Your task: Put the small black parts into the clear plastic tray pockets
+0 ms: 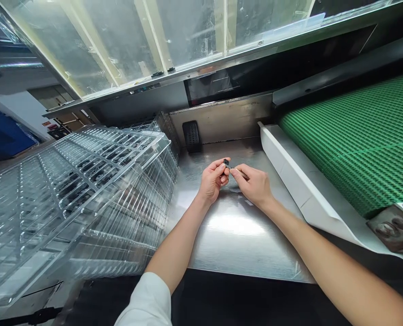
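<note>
My left hand [214,179] pinches a small black component [226,163] between thumb and fingertips. My right hand [252,184] grips a thin pale stick-like tool [240,171], and its tip reaches the component. Both hands are close together above a brushed steel table [231,226], not far from its far end. The component is too small to show any detail, and my fingers hide part of it.
A stack of clear plastic blister trays [85,190] rises on the left. On the right, a white guide rail [289,174] runs beside a green mesh conveyor belt [354,140]. A black ribbed block [191,136] stands against the steel back wall. Glass panels run overhead.
</note>
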`<control>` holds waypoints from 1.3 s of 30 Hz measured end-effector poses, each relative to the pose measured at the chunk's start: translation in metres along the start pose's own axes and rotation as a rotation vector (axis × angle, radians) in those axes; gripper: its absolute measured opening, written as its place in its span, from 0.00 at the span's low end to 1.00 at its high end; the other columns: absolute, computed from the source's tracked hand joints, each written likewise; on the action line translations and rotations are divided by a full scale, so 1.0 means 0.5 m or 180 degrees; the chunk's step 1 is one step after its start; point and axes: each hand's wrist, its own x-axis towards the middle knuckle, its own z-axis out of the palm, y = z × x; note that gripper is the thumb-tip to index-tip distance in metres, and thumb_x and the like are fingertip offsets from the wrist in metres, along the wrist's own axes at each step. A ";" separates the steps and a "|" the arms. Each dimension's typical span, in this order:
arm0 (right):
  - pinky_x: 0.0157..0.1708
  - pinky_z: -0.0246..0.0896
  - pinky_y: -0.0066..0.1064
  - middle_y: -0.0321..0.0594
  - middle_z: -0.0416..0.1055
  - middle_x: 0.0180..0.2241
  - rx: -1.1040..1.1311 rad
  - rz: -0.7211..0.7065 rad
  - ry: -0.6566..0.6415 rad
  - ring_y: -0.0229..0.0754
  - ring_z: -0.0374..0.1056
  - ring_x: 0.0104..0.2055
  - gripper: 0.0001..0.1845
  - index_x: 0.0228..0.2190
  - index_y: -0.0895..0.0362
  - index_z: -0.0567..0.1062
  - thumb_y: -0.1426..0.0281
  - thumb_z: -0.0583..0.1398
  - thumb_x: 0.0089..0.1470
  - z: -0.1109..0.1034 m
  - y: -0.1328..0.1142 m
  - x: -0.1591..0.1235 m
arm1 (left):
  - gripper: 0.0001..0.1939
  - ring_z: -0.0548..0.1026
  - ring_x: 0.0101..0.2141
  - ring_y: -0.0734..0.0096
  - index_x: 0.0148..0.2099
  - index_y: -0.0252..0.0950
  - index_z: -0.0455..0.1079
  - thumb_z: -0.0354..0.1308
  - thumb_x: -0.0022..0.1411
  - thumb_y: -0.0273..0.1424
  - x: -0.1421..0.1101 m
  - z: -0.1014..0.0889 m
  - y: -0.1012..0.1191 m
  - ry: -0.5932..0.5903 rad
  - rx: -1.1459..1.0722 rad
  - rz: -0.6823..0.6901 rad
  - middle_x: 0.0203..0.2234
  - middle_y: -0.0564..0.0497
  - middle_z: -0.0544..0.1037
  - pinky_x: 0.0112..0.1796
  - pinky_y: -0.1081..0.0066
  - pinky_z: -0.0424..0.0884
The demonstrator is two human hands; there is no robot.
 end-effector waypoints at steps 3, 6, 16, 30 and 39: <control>0.29 0.51 0.32 0.35 0.66 0.22 0.0002 0.0013 0.0027 0.40 0.62 0.25 0.26 0.30 0.54 0.75 0.49 0.53 0.70 0.001 0.003 0.000 | 0.22 0.60 0.21 0.82 0.49 0.32 0.77 0.75 0.55 0.36 -0.001 0.001 0.002 -0.0050 -0.0018 0.0018 0.25 0.54 0.71 0.23 0.77 0.51; 0.29 0.50 0.32 0.36 0.67 0.22 -0.0010 0.0027 0.0032 0.40 0.62 0.25 0.26 0.30 0.54 0.75 0.49 0.53 0.70 0.002 0.006 0.000 | 0.22 0.60 0.21 0.82 0.49 0.32 0.77 0.75 0.55 0.36 -0.001 0.002 0.002 -0.0032 0.0008 0.0012 0.25 0.55 0.70 0.23 0.77 0.51; 0.29 0.51 0.32 0.36 0.67 0.23 0.0025 0.0002 -0.0008 0.40 0.62 0.25 0.26 0.30 0.54 0.75 0.49 0.53 0.70 0.001 0.006 0.002 | 0.22 0.59 0.21 0.82 0.49 0.33 0.78 0.75 0.55 0.36 -0.001 0.002 0.002 0.0013 0.0039 -0.0023 0.25 0.55 0.70 0.22 0.77 0.51; 0.32 0.56 0.32 0.36 0.71 0.27 0.1224 0.0368 0.0065 0.40 0.62 0.28 0.21 0.29 0.56 0.76 0.52 0.61 0.64 0.008 -0.003 0.011 | 0.29 0.60 0.19 0.83 0.47 0.30 0.78 0.79 0.46 0.41 0.001 0.007 -0.013 -0.0110 0.0239 -0.0118 0.23 0.55 0.70 0.20 0.78 0.51; 0.37 0.58 0.30 0.35 0.72 0.29 0.0849 0.0106 -0.0068 0.40 0.65 0.33 0.17 0.27 0.54 0.69 0.62 0.55 0.68 0.007 0.008 0.005 | 0.28 0.60 0.18 0.81 0.47 0.30 0.77 0.76 0.48 0.42 -0.003 0.009 -0.028 -0.0046 0.0494 -0.0181 0.23 0.55 0.71 0.19 0.79 0.51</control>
